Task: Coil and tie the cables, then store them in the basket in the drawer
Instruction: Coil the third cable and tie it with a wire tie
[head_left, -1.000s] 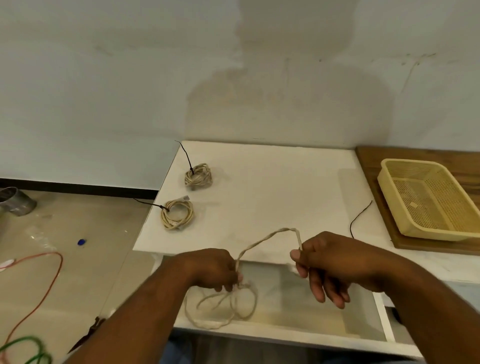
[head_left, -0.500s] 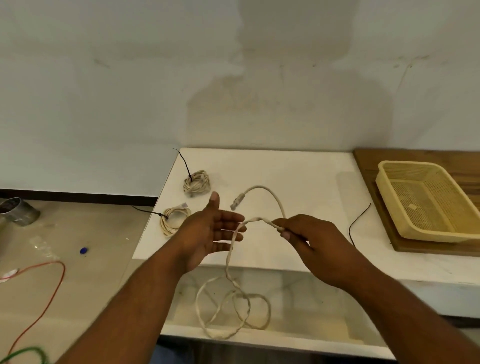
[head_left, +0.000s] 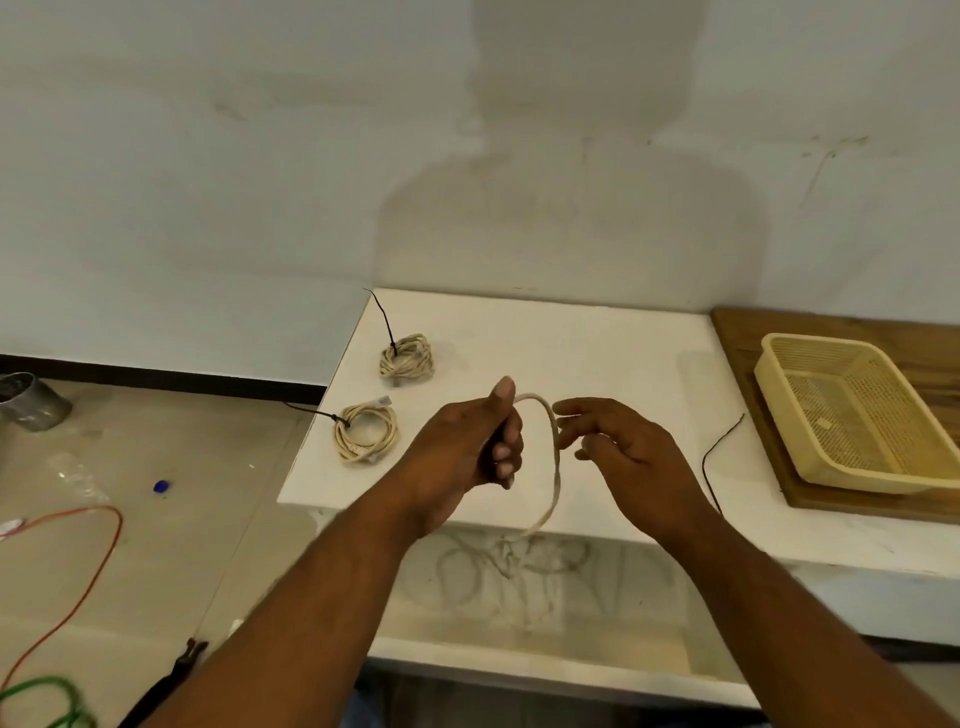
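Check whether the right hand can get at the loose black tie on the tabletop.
Probably yes. The black tie lies bare on the white tabletop just beside the right hand, nothing between them. That hand's fingers look relaxed; the left hand grips the cream cable.

A metal can (head_left: 31, 402), orange wire (head_left: 121, 527) and blue cap (head_left: 161, 486) lie on the floor (head_left: 171, 561).

Basket (head_left: 883, 480): pale yellow plastic, perforated, faint sheen noted. Board (head_left: 737, 332) beneath it: brown wood, grain seen. Tabletop (head_left: 597, 353): white, smooth, matt. Cable (head_left: 557, 457): cream jacket, smooth, plastic-looking; same finish recorded on far coil (head_left: 408, 358) and near coil (head_left: 366, 434). Can (head_left: 31, 402): dull grey metal.
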